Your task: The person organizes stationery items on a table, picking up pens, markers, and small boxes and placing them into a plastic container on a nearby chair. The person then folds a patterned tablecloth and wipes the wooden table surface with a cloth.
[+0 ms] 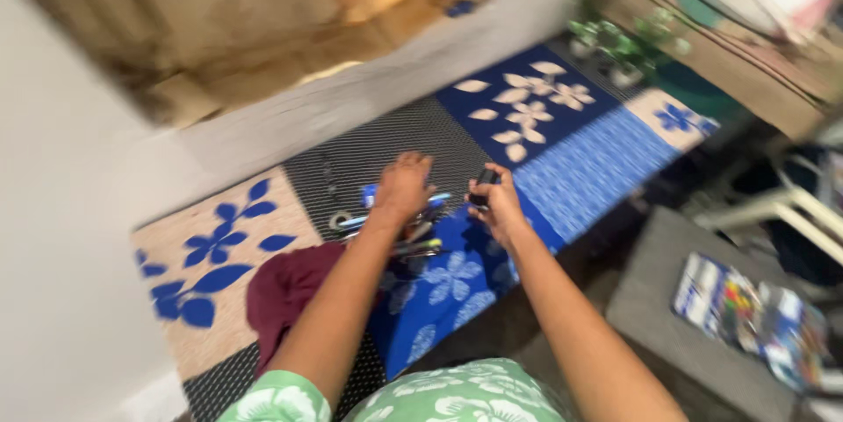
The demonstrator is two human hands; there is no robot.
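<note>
Hemmed in at the back by a pale wall [263, 123] running along the far edge of the patterned mat [562, 158]. Crowded at the middle by a heap of tools [413, 229] under the left hand [402, 189], with a dark red cloth [285, 290] just beside and the right hand [496, 202] closed on a small black thing [483, 183]. Open over the flowered squares to either side; blocked at the far right end by small potted plants [615, 44].
</note>
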